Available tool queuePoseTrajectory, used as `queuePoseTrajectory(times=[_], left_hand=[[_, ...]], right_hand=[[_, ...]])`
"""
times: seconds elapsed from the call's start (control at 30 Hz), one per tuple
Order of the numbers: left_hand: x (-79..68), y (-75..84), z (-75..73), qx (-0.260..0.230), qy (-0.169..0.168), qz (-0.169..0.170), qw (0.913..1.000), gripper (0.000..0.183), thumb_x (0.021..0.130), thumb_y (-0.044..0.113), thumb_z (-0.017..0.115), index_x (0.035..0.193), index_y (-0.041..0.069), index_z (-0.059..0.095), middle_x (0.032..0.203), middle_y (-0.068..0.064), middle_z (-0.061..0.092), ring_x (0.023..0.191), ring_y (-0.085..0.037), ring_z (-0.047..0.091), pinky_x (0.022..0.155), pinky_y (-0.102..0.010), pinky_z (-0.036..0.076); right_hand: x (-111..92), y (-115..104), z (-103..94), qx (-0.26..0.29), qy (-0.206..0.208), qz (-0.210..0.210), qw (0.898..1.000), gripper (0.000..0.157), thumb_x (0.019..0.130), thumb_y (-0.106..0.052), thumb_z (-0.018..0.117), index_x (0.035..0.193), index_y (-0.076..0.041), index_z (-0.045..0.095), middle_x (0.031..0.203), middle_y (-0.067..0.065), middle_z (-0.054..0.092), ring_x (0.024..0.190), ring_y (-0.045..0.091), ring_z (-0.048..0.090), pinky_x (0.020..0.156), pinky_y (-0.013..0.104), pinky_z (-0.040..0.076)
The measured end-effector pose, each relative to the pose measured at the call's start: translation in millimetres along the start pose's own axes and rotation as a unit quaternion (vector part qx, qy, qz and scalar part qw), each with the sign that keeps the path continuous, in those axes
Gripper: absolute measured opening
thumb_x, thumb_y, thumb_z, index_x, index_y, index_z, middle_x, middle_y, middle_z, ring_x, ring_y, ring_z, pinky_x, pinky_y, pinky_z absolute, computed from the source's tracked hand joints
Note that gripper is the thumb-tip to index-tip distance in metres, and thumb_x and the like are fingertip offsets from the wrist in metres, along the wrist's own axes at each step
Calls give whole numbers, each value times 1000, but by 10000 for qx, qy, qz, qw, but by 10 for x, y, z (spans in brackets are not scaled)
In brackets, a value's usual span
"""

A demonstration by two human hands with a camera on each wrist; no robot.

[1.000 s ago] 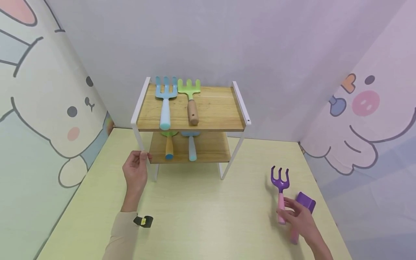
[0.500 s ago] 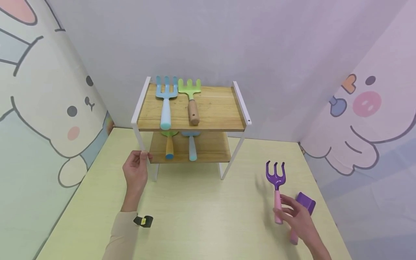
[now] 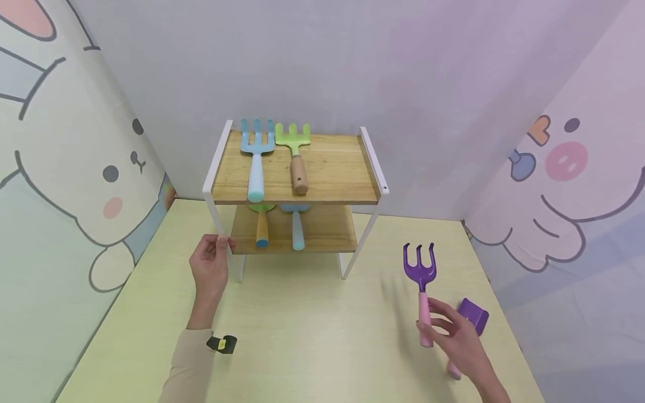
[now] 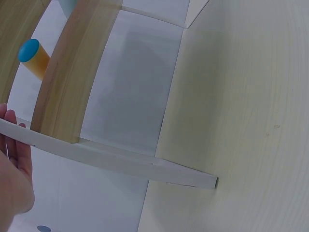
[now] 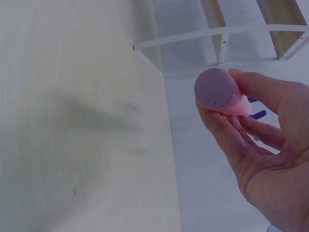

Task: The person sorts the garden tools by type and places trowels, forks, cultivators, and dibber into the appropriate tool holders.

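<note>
My right hand grips the pink handle of a small garden rake, its three purple hooked tines pointing away from me. In the right wrist view the handle's round end sits between thumb and fingers, off the table. Just behind this hand lies a purple trowel, its pink handle partly covered. My left hand holds the white front post of a two-tier shelf, fingers behind it. On the upper board are a blue hand fork and a green one with a wooden handle.
On the lower board lie an orange-handled green tool and a light blue tool, their heads partly hidden by the upper board. The shelf stands at the back of the pale table, against a grey curtain. Cartoon-printed curtains flank both sides.
My right hand has lifted the rake and moved it left and away from the trowel, whose blade shows more. My left hand stays on the shelf post.
</note>
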State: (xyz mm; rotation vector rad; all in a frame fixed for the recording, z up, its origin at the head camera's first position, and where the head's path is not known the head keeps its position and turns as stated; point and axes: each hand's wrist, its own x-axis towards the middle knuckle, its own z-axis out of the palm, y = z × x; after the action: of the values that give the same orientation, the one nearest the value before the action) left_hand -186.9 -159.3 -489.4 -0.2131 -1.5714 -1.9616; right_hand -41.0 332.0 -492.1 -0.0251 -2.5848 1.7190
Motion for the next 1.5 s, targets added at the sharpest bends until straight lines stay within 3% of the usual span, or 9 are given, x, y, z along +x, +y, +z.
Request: queuePoseTrajectory(times=[0.47, 0.77, 1.17, 1.5], left_hand=[[-1, -5, 0, -2, 40, -29, 10000, 19, 101, -7, 58, 93, -23, 53, 83, 0, 72, 77, -9, 69, 73, -19, 54], [-9, 7, -1, 10, 56, -42, 10000, 18, 102, -5, 58, 92, -20, 54, 83, -1, 72, 77, -10, 69, 74, -19, 54], [-13, -1, -3, 118, 57, -62, 9999, 20, 102, -5, 58, 94, -22, 53, 83, -2, 71, 77, -9, 69, 73, -16, 53], [-12, -13, -2, 20, 40, 24, 10000, 19, 102, -6, 58, 94, -22, 53, 83, -3, 72, 78, -9, 69, 74, -16, 53]], right_hand=[[-65, -305, 116, 236, -218, -606, 9976, 56, 89, 7, 75, 141, 6, 54, 131, -8, 64, 100, 13, 73, 72, 37, 62], [-81, -496, 177, 381, -345, -1032, 9933, 59, 87, 11, 75, 142, 4, 54, 135, 0, 64, 102, 18, 73, 75, 39, 62], [-86, -746, 234, -123, -272, -1660, 9857, 60, 85, 10, 78, 141, -4, 58, 134, 14, 64, 102, 16, 73, 74, 37, 62], [-49, -1001, 282, -425, -333, -1808, 9820, 60, 85, 4, 81, 139, -11, 60, 134, 10, 65, 104, 15, 72, 76, 34, 62]])
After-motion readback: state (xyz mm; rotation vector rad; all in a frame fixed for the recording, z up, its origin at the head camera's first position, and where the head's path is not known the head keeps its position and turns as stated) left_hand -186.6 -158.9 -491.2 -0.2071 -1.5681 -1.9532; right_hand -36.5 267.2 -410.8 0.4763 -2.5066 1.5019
